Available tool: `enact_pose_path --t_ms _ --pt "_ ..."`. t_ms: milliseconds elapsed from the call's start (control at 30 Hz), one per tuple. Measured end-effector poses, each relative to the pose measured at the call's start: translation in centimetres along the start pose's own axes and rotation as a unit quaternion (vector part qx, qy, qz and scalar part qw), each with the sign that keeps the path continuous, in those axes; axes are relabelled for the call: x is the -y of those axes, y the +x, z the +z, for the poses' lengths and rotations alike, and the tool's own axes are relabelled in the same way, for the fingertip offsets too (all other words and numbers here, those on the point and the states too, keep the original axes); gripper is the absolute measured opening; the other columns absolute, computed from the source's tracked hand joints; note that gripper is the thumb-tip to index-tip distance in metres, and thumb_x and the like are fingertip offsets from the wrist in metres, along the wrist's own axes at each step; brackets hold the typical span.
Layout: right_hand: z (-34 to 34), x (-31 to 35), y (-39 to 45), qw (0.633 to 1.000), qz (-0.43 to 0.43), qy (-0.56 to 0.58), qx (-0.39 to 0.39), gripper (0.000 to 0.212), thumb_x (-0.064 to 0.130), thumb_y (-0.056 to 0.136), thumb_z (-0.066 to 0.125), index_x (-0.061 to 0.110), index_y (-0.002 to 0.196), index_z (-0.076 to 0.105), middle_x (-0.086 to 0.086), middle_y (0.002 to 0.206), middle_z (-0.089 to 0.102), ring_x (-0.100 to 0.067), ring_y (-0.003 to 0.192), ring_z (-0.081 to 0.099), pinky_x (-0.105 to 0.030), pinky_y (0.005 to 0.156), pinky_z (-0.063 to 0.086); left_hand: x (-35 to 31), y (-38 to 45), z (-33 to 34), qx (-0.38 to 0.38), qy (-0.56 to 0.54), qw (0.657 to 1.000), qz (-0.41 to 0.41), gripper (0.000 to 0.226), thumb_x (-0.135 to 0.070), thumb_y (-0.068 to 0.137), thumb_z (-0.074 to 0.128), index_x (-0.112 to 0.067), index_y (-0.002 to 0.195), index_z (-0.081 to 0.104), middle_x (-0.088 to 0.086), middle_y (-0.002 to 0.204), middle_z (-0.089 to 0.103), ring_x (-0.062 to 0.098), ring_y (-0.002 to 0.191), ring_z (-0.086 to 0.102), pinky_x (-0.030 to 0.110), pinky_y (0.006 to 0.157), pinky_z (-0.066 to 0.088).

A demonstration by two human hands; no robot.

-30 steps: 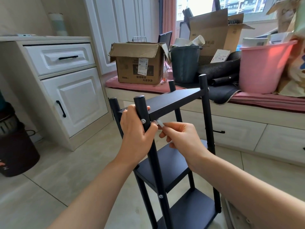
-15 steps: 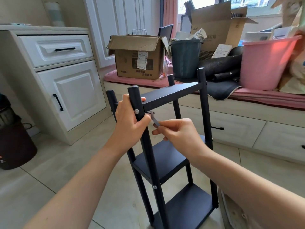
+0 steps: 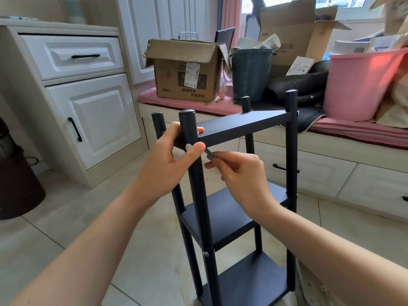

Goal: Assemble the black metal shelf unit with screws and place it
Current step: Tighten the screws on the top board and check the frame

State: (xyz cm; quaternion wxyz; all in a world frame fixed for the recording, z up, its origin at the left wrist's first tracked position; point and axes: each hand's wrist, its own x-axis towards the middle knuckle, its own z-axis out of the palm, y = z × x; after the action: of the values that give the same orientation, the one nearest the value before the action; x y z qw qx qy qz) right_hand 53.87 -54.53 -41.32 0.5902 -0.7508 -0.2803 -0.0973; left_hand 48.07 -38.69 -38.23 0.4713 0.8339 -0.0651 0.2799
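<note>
Now our left hand [image 3: 170,159] grips the near post of the shelf unit [image 3: 234,208] at frame centre, thumb beside the screw [image 3: 188,147]; our right hand [image 3: 240,175] pinches a small key [image 3: 209,154], which may slip out and round the head.

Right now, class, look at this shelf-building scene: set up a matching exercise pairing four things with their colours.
Things:
1. shelf unit
2. bucket
3. waste bin
4. open box

Colours:
A. brown cardboard
B. pink
C. black
D. dark grey-green

Pairs: 1-C, 2-B, 3-D, 4-A
</note>
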Motion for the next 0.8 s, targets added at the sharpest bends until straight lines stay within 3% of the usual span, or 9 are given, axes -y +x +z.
enact_pose_path --t_ms 200,333,500,667,800 --pt "0.24 0.21 -0.28 1.000 0.030 0.007 -0.006 0.020 0.007 0.093 0.063 0.018 0.096 0.079 0.011 0.079 0.076 -0.010 0.058 0.061 -0.036 0.063 0.056 0.00 -0.08 -0.36 0.012 -0.001 1.000 0.012 0.027 -0.031 0.101 0.053 -0.019 0.125 0.061 -0.003 0.116 0.067 0.002 0.103 0.059 0.009 0.086 0.043" --pt "-0.12 0.00 -0.32 1.000 0.021 0.001 -0.014 0.018 0.007 0.093 0.064 0.016 0.096 0.079 0.009 0.080 0.076 -0.026 0.069 0.067 -0.044 0.065 0.056 -0.15 -0.13 -0.43 0.009 -0.032 0.999 -0.009 0.026 -0.029 0.106 0.044 -0.021 0.123 0.063 -0.009 0.116 0.068 0.000 0.105 0.060 0.008 0.086 0.042" --pt "-0.34 -0.11 -0.24 1.000 0.009 0.005 -0.005 0.017 0.006 0.093 0.065 0.014 0.098 0.078 0.008 0.082 0.076 -0.002 0.072 0.067 -0.021 0.070 0.049 -0.25 -0.23 -0.35 0.010 -0.032 0.999 0.001 0.038 -0.041 0.099 0.041 -0.021 0.123 0.063 -0.017 0.110 0.067 -0.004 0.104 0.060 0.005 0.086 0.040" --pt "-0.21 -0.08 -0.08 1.000 0.005 0.004 -0.015 0.017 0.007 0.093 0.064 0.015 0.099 0.078 0.008 0.082 0.076 -0.014 0.064 0.064 -0.031 0.065 0.054 -0.01 0.03 -0.47 0.012 -0.045 0.999 0.003 0.037 -0.042 0.097 0.042 -0.022 0.121 0.062 -0.010 0.116 0.068 -0.001 0.106 0.061 0.008 0.087 0.043" --pt "-0.25 -0.13 0.08 1.000 -0.008 -0.025 -0.014 0.017 0.008 0.094 0.064 0.013 0.101 0.078 0.008 0.085 0.076 -0.006 0.078 0.069 -0.026 0.072 0.054 0.06 0.08 -0.45 0.010 -0.055 0.998 0.001 0.031 -0.042 0.096 0.043 -0.028 0.117 0.061 -0.011 0.118 0.068 -0.006 0.107 0.060 0.006 0.086 0.042"
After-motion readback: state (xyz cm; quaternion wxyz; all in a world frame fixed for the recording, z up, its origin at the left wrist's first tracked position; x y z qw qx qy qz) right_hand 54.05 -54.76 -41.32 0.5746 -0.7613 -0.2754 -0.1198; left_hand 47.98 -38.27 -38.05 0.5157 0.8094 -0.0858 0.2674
